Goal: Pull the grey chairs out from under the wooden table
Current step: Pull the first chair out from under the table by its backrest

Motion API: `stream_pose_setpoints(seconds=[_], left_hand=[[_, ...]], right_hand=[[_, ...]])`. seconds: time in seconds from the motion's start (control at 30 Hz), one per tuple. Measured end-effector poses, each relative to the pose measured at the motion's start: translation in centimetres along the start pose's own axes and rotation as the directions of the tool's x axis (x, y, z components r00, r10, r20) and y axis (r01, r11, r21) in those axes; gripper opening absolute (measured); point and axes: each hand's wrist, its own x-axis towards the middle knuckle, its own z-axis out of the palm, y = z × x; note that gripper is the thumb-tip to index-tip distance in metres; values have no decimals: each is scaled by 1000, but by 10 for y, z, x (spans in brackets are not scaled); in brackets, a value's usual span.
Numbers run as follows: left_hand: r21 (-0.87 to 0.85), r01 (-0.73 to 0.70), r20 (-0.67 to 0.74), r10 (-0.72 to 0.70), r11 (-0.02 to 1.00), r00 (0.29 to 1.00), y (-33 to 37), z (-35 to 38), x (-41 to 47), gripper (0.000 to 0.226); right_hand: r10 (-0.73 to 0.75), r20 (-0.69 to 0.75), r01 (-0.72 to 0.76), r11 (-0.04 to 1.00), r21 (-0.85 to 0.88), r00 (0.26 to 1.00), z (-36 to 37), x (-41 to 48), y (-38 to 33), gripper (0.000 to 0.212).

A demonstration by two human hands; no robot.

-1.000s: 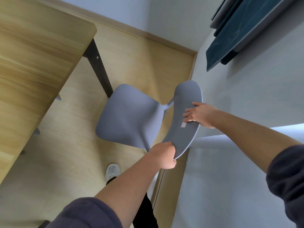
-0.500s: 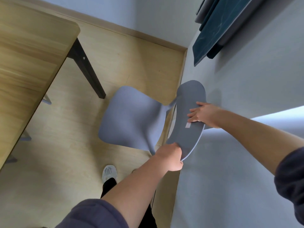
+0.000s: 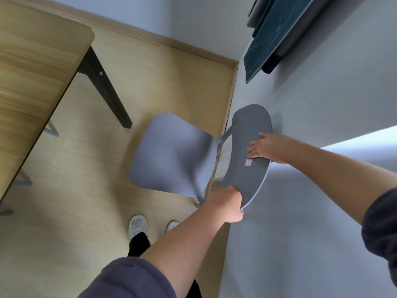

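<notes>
Grey chair (image 3: 174, 153) clear of worktop (image 3: 32, 67) | left hand (image 3: 228, 203), right hand (image 3: 266, 148) clamped on backrest (image 3: 247, 151) | advised: set down level, short of wall (image 3: 311, 211)

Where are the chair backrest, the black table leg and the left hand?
chair backrest (image 3: 247, 134), head view, upper back face
black table leg (image 3: 105, 91), head view, mid shaft
left hand (image 3: 227, 203), head view, knuckles

Your left hand (image 3: 228, 204) hides its fingers behind the backrest (image 3: 249, 153). The seat (image 3: 171, 153) covers the chair's legs. The tabletop (image 3: 32, 67) runs off the left edge, hiding other chairs.
</notes>
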Motion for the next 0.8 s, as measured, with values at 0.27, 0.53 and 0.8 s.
stream_pose_setpoints(seconds=[0.27, 0.53, 0.8], left_hand=[[20, 6, -13, -6, 1000, 1000, 11, 11, 10, 32], [50, 21, -24, -20, 999, 1000, 11, 22, 11, 39], [39, 42, 40, -44, 998, 998, -40, -13, -16, 45]], right_hand=[[100, 49, -103, 991, 80, 994, 6, 3, -7, 43], [194, 81, -208, 949, 235, 978, 1, 14, -9, 44], [208, -32, -177, 898, 404, 978, -47, 30, -40, 57]])
